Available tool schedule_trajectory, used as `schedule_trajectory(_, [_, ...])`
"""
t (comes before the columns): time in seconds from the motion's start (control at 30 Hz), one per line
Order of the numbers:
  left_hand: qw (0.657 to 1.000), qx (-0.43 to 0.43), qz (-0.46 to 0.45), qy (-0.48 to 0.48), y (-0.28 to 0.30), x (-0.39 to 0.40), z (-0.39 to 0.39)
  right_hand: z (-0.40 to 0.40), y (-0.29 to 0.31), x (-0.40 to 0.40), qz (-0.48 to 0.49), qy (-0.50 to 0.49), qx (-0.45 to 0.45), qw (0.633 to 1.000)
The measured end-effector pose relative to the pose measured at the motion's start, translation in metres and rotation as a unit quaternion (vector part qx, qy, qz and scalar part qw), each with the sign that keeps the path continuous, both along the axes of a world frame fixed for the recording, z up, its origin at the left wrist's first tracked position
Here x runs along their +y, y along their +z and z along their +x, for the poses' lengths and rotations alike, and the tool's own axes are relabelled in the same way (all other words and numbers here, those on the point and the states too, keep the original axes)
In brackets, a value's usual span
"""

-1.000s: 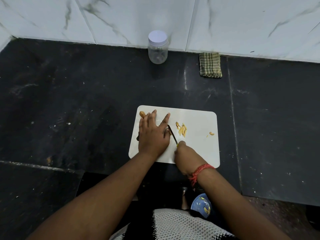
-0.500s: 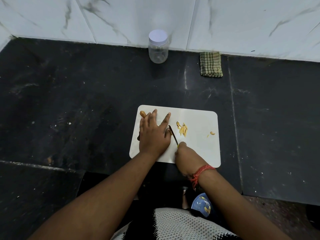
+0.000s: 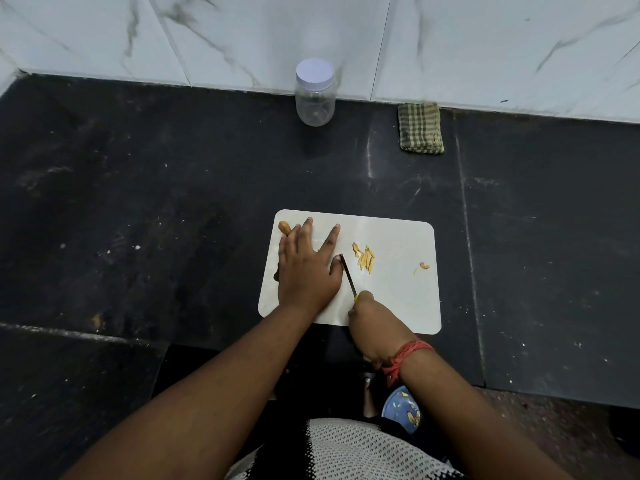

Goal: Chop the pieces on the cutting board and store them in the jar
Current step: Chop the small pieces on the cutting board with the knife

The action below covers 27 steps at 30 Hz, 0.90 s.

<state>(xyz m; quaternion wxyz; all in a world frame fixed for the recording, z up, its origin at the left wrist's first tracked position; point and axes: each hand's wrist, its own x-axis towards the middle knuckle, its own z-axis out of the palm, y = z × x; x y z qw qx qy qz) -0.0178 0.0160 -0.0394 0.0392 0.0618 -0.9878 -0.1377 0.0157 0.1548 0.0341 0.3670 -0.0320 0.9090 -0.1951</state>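
Observation:
A white cutting board (image 3: 398, 299) lies on the dark counter. My left hand (image 3: 306, 268) rests flat on its left part with fingers spread, thumb beside the blade, covering whatever lies beneath. A whole brown piece (image 3: 284, 227) peeks out by my little finger. My right hand (image 3: 375, 322) grips the handle of a small knife (image 3: 348, 274), whose blade points away along my left thumb. Yellow cut strips (image 3: 365, 259) lie just right of the blade, and two small bits (image 3: 422, 266) sit further right. A clear jar (image 3: 315, 93) with a white lid on stands at the back wall.
A folded green checked cloth (image 3: 420, 128) lies at the back wall, right of the jar. The counter's front edge runs just below the board. A blue object (image 3: 403, 408) shows lower down near my body. White marble tiles form the wall.
Both hands stay in nearly the same place on the board. The knife blade has shifted only slightly beside my left thumb.

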Motion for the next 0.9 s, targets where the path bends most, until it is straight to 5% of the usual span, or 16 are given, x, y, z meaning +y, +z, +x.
schedule_trajectory(0.53, [1.000, -0.003, -0.004, 0.005, 0.000, 0.001, 0.000, 0.007, 0.001, 0.001, 0.002, 0.019, -0.010, 1.000])
schedule_trajectory(0.67, [1.000, -0.004, -0.004, 0.006, 0.000, 0.001, 0.001, 0.021, -0.004, 0.008, 0.019, 0.047, 0.046, 0.998])
schedule_trajectory(0.9, [1.000, -0.002, -0.003, 0.006, 0.000, 0.001, 0.001, 0.020, 0.002, 0.012, -0.001, -0.004, -0.012, 1.000])
